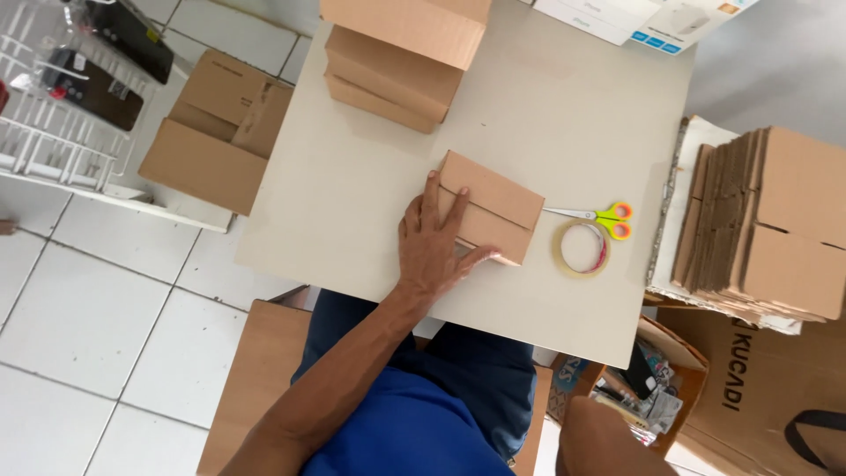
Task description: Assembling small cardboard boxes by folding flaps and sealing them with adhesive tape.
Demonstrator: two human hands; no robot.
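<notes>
Left hand (430, 242) lies flat, fingers spread, pressing on a small closed cardboard box (490, 207) at the middle of a pale table (564, 115). It grips nothing, only steadies the box from its left side. Right hand is out of sight; only a forearm (608, 441) shows at the lower edge, so whether it holds anything cannot be told.

Judging from this, the box flaps are folded shut and held down, ready for sealing. That would call for the one roll of clear tape (582, 249) lying just beside the box on its right, with one pair of scissors (595, 215), yellow and orange handled, touching the roll's top edge.

Three folded boxes (397, 66) are stacked at the table's far edge. One tall pile of flattened cartons (767, 220) stands at the right.
</notes>
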